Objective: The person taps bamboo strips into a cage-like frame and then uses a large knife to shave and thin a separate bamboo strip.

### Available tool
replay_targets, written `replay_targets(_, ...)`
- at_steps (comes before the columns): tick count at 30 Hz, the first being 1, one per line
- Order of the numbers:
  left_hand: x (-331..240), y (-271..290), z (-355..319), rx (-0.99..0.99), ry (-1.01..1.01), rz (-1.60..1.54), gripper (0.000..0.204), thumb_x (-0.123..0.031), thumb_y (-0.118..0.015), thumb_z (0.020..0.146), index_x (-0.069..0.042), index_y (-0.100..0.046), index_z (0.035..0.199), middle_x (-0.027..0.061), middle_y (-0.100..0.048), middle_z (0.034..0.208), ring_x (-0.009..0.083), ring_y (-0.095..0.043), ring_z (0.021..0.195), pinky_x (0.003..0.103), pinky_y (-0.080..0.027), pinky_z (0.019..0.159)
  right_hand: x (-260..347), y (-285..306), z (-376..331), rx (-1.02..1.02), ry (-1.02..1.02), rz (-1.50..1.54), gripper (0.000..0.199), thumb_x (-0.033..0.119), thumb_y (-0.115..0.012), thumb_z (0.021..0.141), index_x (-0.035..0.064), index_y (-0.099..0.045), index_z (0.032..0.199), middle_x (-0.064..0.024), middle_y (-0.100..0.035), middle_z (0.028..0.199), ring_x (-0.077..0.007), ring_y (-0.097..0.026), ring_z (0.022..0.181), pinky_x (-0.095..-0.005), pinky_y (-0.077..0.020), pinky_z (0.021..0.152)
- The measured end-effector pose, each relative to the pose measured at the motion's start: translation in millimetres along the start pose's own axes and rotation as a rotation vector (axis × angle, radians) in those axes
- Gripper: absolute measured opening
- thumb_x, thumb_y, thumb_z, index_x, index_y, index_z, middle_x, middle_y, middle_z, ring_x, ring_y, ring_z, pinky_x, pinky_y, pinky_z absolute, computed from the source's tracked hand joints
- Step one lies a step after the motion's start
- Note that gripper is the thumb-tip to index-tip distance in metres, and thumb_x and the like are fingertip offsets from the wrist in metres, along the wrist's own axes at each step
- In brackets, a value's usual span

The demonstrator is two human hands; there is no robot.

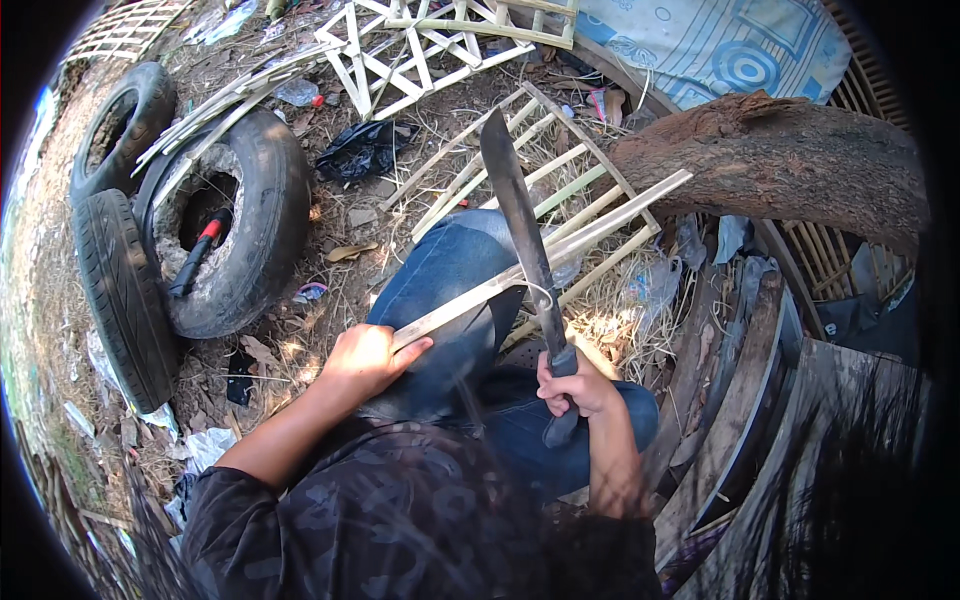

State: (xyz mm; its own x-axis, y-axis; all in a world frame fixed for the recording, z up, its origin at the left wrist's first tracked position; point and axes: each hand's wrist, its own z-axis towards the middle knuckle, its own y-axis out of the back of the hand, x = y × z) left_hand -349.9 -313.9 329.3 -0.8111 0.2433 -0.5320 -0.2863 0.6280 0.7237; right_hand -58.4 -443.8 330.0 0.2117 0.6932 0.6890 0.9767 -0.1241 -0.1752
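My left hand [364, 362] is closed around the near end of a long pale bamboo strip [455, 306], which slants up to the right across my knee. In my right hand [578, 386] is the dark handle of a machete [518, 205], its long blade pointing up and away from me. The blade crosses the strip near the strip's middle, and a thin curled shaving [537, 287] shows where they meet. Beyond my knee a bamboo lattice frame [560, 165] lies on the ground, partly hidden by the blade and the strip.
Old tires [265, 210] lie at the left, one holding a red-and-black tool [205, 245]. Several bamboo strips [240, 95] rest across them. More bamboo frames [420, 60] lie at the back. A thick log [770, 160] and wooden boards [735, 380] are on the right, beside a blue patterned sheet [700, 45].
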Motion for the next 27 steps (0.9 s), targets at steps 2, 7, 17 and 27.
replay_targets(2,-1.3,2.0,0.9,0.020,0.027,-0.021,0.075,-0.066,-0.050,0.086,0.005,-0.066,0.071,0.0267,-0.064,0.072,0.0429,-0.064,0.074,0.049,-0.052,0.072,1.9,-8.4,-2.2,0.010,0.061,0.110,0.021,-0.006,-0.066,0.070,0.0053,-0.049,0.076,-0.0026,-0.049,0.054,-0.0123,-0.048,0.041,-0.0304,-0.0418,0.042)
replay_targets(7,-7.5,0.6,2.6,0.064,0.060,0.027,0.076,-0.068,-0.048,0.085,0.005,-0.068,0.075,0.0260,-0.065,0.075,0.0416,-0.065,0.078,0.048,-0.052,0.076,-10.1,-10.2,2.8,-0.359,0.196,0.169,0.016,-0.003,-0.065,0.072,0.0039,-0.051,0.075,-0.0033,-0.050,0.054,-0.0123,-0.049,0.040,-0.0302,-0.0422,0.040)
replay_targets(17,-2.4,2.4,-0.4,0.028,0.051,-0.024,0.066,-0.059,-0.059,0.084,0.006,-0.067,0.076,0.0272,-0.063,0.070,0.0434,-0.064,0.074,0.047,-0.051,0.069,-6.3,-5.4,-2.3,0.162,-0.021,0.170,0.020,-0.004,-0.066,0.070,0.0048,-0.048,0.073,-0.0033,-0.049,0.053,-0.0130,-0.049,0.040,-0.0286,-0.0402,0.041)
replay_targets(27,-3.3,-2.6,0.9,0.030,0.047,0.012,0.074,-0.066,-0.050,0.086,0.004,-0.067,0.072,0.0265,-0.064,0.073,0.0426,-0.064,0.076,0.048,-0.052,0.074,-24.2,-9.5,0.8,-0.328,0.115,-0.347,0.016,-0.005,-0.064,0.070,0.0030,-0.050,0.072,-0.0046,-0.051,0.055,-0.0125,-0.049,0.041,-0.0295,-0.0418,0.041)
